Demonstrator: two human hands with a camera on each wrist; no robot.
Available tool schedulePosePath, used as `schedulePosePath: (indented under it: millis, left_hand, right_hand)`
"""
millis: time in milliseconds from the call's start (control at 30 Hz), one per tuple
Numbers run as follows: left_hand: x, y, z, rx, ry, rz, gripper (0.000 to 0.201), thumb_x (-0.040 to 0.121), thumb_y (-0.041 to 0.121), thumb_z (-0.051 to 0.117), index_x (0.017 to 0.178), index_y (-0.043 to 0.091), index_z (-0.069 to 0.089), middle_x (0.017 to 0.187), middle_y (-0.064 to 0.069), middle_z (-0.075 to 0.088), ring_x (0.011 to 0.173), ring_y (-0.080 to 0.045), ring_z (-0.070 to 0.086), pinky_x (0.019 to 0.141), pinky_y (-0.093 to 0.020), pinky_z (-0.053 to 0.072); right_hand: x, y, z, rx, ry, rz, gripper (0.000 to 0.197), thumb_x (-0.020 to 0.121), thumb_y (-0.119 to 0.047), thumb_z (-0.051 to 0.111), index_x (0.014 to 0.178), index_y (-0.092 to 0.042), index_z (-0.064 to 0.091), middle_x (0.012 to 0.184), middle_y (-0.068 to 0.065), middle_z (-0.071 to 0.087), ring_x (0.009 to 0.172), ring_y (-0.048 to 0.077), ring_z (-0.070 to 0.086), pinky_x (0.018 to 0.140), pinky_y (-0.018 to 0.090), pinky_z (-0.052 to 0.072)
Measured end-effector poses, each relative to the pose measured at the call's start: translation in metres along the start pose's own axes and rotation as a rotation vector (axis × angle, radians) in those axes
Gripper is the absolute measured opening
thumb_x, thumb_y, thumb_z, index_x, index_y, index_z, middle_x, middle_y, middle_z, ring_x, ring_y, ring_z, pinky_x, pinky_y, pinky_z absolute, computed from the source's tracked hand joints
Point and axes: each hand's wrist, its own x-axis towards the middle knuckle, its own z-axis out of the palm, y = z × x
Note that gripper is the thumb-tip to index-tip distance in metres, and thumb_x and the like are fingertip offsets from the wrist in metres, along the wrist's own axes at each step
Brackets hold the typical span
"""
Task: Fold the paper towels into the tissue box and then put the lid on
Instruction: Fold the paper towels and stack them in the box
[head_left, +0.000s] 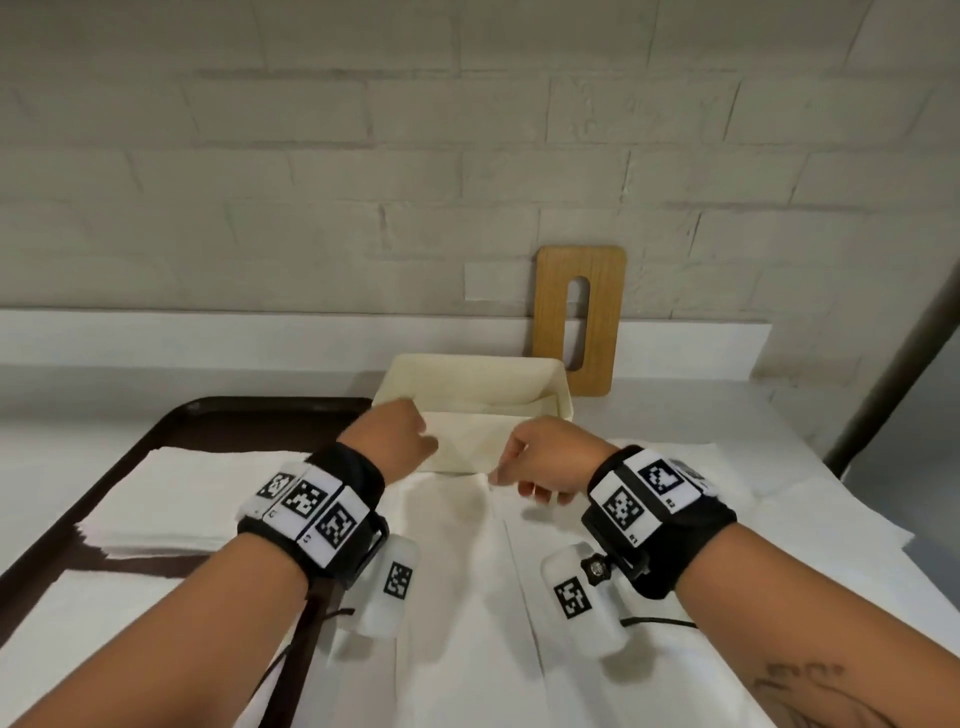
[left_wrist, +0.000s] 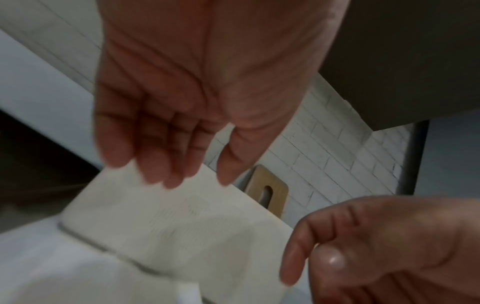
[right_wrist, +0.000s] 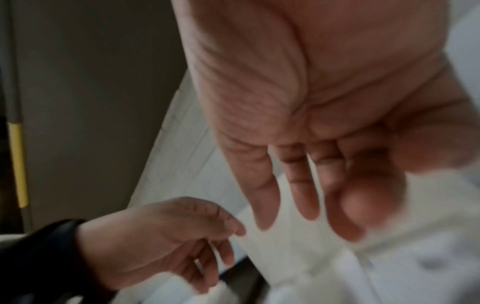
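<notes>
I see both hands hovering just in front of the tissue box (head_left: 470, 387), a cream, matte, rectangular tub with rounded corners, its top uncovered. My left hand (head_left: 397, 439) hangs over the near left corner with fingers (left_wrist: 153, 158) loosely extended and holding nothing. My right hand (head_left: 540, 460) is by the near right side, fingers relaxed and slightly bent, empty as well. The lid (head_left: 579, 319), a smooth wooden slab with rounded corners and an oval slot, leans upright against the pale brick wall just behind the box. Soft white paper towels (head_left: 462, 561) lie flat before the box; another stack (head_left: 171, 499) sits on the dark tray (head_left: 223, 415) to the left.
</notes>
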Motion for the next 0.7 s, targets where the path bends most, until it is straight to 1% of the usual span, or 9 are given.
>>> schedulePosePath:
  millis: [100,167,233,267,333,400,467,600,700]
  left_hand:
    - [-0.028,-0.011,0.022,0.047,-0.244,-0.087,0.031,0.09,0.03,0.053,0.104,0.003,0.059,0.098,-0.011,0.064,0.09,-0.025,0.064,0.074,-0.03,0.049]
    - [-0.043,-0.02,0.035,0.076,-0.308,-0.126,0.025,0.089,0.029,0.052,0.075,0.009,0.055,0.073,-0.002,0.056,0.068,-0.017,0.057,0.06,-0.023,0.043]
    - [-0.056,-0.025,0.044,0.139,-0.319,-0.151,0.033,0.09,0.03,0.049,0.063,0.012,0.042,0.067,0.0,0.048,0.068,-0.016,0.05,0.065,-0.023,0.039]
    - [-0.062,-0.027,0.047,0.143,-0.311,-0.168,0.034,0.091,0.029,0.049,0.062,0.012,0.04,0.067,0.0,0.046,0.07,-0.016,0.049,0.067,-0.024,0.038]
    - [-0.071,-0.027,0.052,0.108,-0.318,-0.21,0.033,0.09,0.024,0.047,0.059,0.013,0.042,0.06,0.001,0.047,0.058,-0.013,0.048,0.061,-0.021,0.039]
    - [-0.078,-0.023,0.057,-0.022,-0.361,-0.253,0.031,0.088,0.016,0.046,0.058,0.01,0.047,0.054,0.0,0.052,0.046,-0.011,0.048,0.051,-0.018,0.041]
    - [-0.085,-0.019,0.06,-0.223,-0.375,-0.298,0.024,0.089,0.012,0.048,0.065,0.007,0.05,0.056,-0.006,0.056,0.044,-0.014,0.051,0.045,-0.02,0.045]
    - [-0.095,-0.015,0.061,-0.388,-0.336,-0.277,0.028,0.09,0.017,0.052,0.064,0.01,0.047,0.058,-0.005,0.052,0.048,-0.015,0.05,0.05,-0.022,0.044]
    - [-0.096,-0.018,0.059,-0.542,-0.206,-0.279,0.033,0.092,0.023,0.051,0.062,0.012,0.044,0.057,-0.002,0.044,0.05,-0.014,0.044,0.056,-0.023,0.038]
  right_hand:
    - [-0.012,0.008,0.023,0.025,-0.147,0.153,0.036,0.085,-0.029,0.066,0.103,0.002,0.062,0.084,0.012,0.067,0.072,0.025,0.063,0.054,0.027,0.046]
    - [-0.018,0.016,0.037,0.175,-0.145,0.23,0.024,0.083,-0.02,0.069,0.095,-0.004,0.056,0.085,0.013,0.065,0.075,0.024,0.066,0.049,0.026,0.047]
    - [-0.025,0.02,0.047,0.346,-0.101,0.271,0.031,0.081,-0.01,0.07,0.101,-0.011,0.045,0.094,0.012,0.064,0.07,0.019,0.067,0.047,0.026,0.046]
    - [-0.028,0.02,0.051,0.417,-0.085,0.278,0.039,0.08,-0.006,0.069,0.106,-0.013,0.041,0.1,0.013,0.064,0.064,0.017,0.065,0.048,0.027,0.046]
    - [-0.031,0.02,0.059,0.44,-0.093,0.275,0.043,0.079,-0.005,0.07,0.111,-0.013,0.042,0.101,0.018,0.066,0.054,0.017,0.061,0.053,0.03,0.048]
    - [-0.03,0.02,0.069,0.353,-0.089,0.252,0.045,0.074,-0.012,0.073,0.113,-0.002,0.052,0.104,0.02,0.068,0.07,0.026,0.064,0.07,0.036,0.054]
    - [-0.024,0.025,0.08,0.269,-0.055,0.225,0.052,0.069,-0.018,0.075,0.115,0.0,0.055,0.113,0.017,0.066,0.093,0.028,0.065,0.087,0.041,0.054]
    - [-0.027,0.03,0.088,0.166,-0.046,0.161,0.049,0.082,-0.022,0.066,0.123,-0.001,0.052,0.124,0.015,0.059,0.113,0.031,0.057,0.098,0.041,0.048]
    - [-0.033,0.037,0.085,0.236,-0.037,0.076,0.031,0.089,-0.02,0.057,0.115,-0.003,0.06,0.118,0.015,0.064,0.108,0.032,0.061,0.094,0.041,0.05]
